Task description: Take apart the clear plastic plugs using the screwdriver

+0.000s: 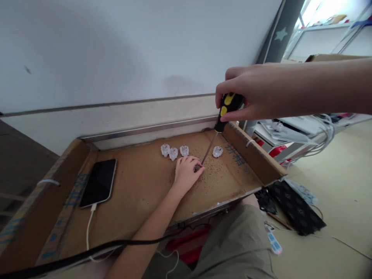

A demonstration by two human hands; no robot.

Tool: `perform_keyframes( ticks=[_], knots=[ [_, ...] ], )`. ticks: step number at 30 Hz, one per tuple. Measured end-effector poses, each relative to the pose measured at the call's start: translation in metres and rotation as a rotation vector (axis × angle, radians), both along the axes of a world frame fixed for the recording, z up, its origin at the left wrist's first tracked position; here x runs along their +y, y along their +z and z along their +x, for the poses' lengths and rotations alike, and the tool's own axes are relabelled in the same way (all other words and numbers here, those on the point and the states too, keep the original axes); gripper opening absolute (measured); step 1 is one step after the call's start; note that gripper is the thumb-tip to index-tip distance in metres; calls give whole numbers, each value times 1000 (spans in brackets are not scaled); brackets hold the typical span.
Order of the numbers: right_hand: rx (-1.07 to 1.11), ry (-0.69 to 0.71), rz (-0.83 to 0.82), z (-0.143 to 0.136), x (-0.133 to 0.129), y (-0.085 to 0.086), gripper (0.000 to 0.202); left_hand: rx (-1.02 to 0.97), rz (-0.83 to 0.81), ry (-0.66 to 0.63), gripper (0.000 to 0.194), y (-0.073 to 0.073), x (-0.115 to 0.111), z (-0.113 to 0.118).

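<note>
My right hand [238,91] is wrapped round the black and yellow handle of a screwdriver [227,109]. Its thin shaft slants down and left to the fingertips of my left hand [186,174]. Those fingers are closed round a small piece [197,168] on the cardboard; it is mostly hidden, so I cannot make out what it is. Just behind my left hand lie several clear plastic plug parts with metal pins, among them one plug part [184,150]. A separate plug part [217,151] rests to the right of the shaft.
Raised cardboard edges [252,155] border the work surface. A phone [99,182] with a white cable lies at its left. One black cable [122,243] crosses in front. Cables and papers sit on a shelf at right; a black item [296,207] is on the floor.
</note>
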State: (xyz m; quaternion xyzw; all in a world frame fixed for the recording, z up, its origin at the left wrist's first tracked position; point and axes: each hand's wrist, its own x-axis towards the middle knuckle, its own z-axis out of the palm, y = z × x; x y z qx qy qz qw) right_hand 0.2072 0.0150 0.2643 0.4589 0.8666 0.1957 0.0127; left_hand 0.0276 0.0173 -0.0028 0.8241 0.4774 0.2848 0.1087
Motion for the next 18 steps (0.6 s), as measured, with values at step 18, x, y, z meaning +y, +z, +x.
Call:
perform_keyframes(
  ticks=[18],
  knots=[
    [1,-11,-1,8,-1,-4,35,9,14,-73,8,0,0,-13]
  ],
)
